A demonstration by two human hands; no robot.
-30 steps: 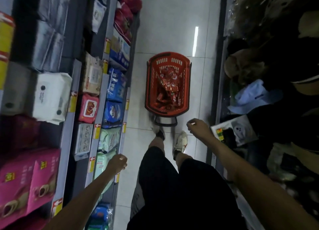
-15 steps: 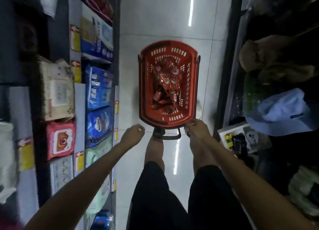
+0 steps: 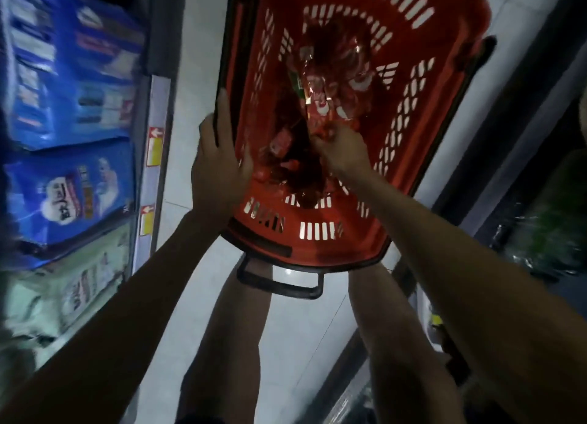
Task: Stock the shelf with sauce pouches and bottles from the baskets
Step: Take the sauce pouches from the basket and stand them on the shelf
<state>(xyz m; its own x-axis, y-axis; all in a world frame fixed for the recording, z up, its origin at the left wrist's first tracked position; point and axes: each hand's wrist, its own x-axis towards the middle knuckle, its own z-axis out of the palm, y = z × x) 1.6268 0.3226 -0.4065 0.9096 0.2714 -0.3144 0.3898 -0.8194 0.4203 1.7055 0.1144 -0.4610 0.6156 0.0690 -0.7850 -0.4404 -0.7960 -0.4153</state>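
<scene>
On the left, the shelf [image 3: 152, 156] carries blue packs [image 3: 73, 188] with price tags along its rail; none of this is my stock. Just right of the rail, my left hand [image 3: 219, 166] is wrapped over the near left rim of the basket [image 3: 413, 156], fingers curled shut around the edge, steadying it on the floor [image 3: 286, 344]. Moving right, the red pouches [image 3: 327, 83] lie heaped in the basket's middle, dim and partly blurred; I cannot tell pouches from bottles in the pile. My right hand [image 3: 343, 150] reaches down into that heap, fingers closed among the packets, but the frame does not show whether I hold one, several, or only touch them. Risks, as I judge them: pinching a slick pouch by a corner could let it slip back or tear; lifting from a tangled pile could drag neighbours over the rim; pulling upward while my left hand bears on one edge could tip the basket. Poor light also makes picking the wrong item likely.
</scene>
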